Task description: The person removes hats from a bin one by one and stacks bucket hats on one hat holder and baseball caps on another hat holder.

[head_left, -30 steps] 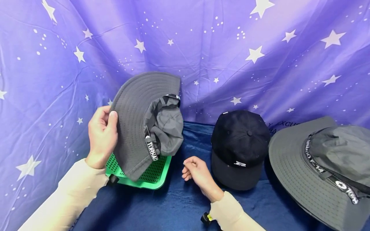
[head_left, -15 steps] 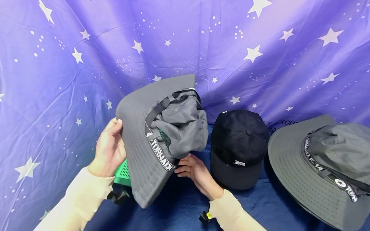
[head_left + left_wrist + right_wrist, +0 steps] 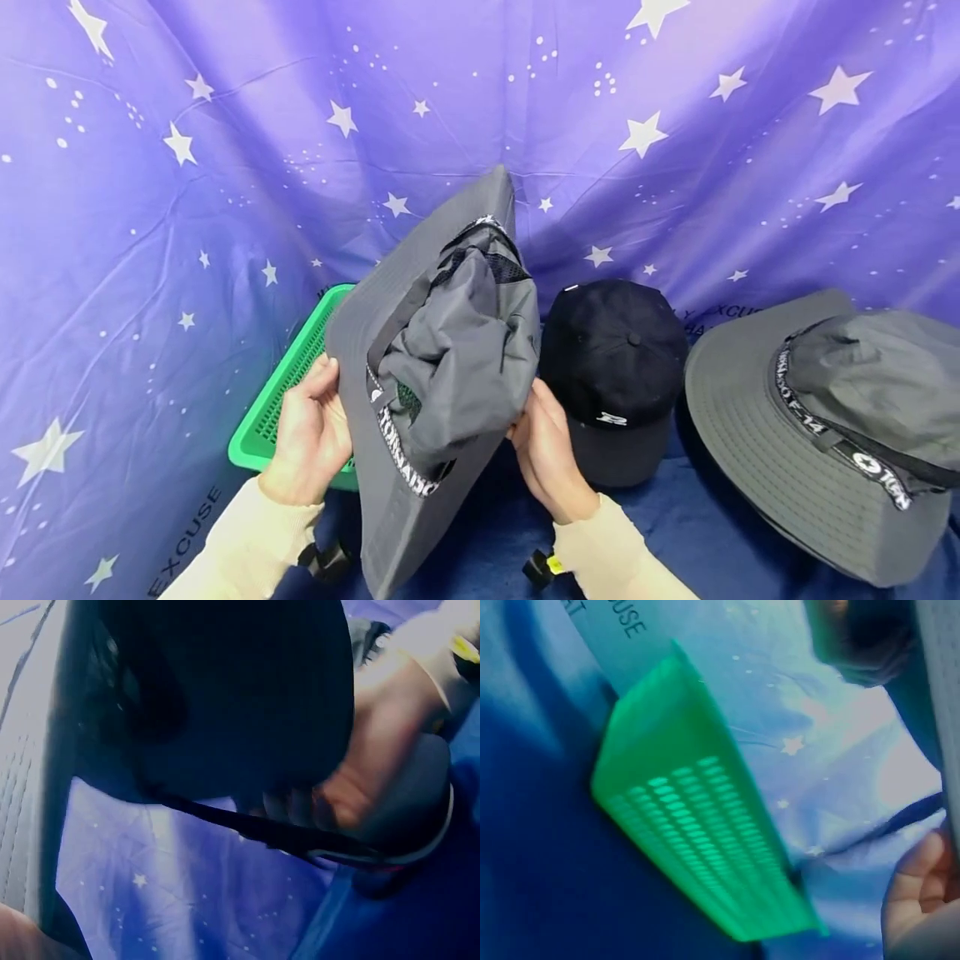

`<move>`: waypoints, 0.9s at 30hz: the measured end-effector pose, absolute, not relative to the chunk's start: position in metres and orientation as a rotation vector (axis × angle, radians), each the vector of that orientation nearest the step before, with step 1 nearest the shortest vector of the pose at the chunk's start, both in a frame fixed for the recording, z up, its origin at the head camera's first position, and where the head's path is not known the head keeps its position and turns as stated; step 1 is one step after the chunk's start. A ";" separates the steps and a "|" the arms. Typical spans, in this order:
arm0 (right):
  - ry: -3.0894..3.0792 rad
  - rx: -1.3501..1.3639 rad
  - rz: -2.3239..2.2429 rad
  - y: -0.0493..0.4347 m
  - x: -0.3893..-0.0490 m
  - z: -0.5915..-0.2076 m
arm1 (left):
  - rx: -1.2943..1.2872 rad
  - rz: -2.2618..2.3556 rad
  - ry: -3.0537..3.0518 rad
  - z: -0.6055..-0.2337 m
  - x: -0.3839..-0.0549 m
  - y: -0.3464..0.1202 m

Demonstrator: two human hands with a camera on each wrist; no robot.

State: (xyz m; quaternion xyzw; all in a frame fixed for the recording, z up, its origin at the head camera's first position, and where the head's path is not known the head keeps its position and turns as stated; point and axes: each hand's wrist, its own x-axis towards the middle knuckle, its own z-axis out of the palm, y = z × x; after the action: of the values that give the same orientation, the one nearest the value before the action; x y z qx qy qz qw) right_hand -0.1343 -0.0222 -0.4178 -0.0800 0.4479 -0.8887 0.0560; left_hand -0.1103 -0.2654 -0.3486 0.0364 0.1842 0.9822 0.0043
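A grey wide-brimmed sun hat (image 3: 457, 350) with TORNADO lettering on its band is held up, tilted, with its crown to the right. My left hand (image 3: 311, 433) grips the left edge of its brim, thumb on the near side. My right hand (image 3: 547, 450) holds the crown's lower right side, its fingertips hidden behind the fabric in the head view. From the left wrist, the curled fingers of my right hand (image 3: 367, 772) show against the crown beside a dark strap (image 3: 247, 825). Behind the hat stands a green perforated basket (image 3: 258, 442), partly covered by it.
A black baseball cap (image 3: 615, 375) with a white emblem sits just right of my right hand. Farther right lies another grey sun hat (image 3: 750, 408). Dark blue cloth (image 3: 652, 533) covers the table, and a purple star-printed curtain (image 3: 465, 108) hangs behind.
The sun hat has moved right and toward me from over the basket, turning as it went. My right hand has come from beside the hat to its crown. More of the basket shows.
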 end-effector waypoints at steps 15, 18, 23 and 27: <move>1.789 -0.044 -2.845 0.028 -0.103 -0.381 | 0.138 2.923 1.096 -0.356 -0.109 -0.241; 1.793 -0.054 -2.867 0.041 -0.097 -0.377 | 0.100 2.906 1.166 -0.357 -0.110 -0.233; 1.775 -0.040 -2.885 0.068 -0.095 -0.376 | 0.007 2.860 1.230 -0.362 -0.114 -0.220; 1.841 0.015 -2.863 0.088 -0.095 -0.378 | -0.066 2.835 1.347 -0.369 -0.119 -0.207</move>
State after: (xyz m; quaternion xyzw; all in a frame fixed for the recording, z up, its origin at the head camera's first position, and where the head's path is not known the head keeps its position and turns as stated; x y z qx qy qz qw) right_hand -0.0954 0.0883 -0.3782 0.0043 0.5363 -0.8338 -0.1310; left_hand -0.1193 -0.2073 -0.3689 -0.0211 0.4291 0.9030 0.0011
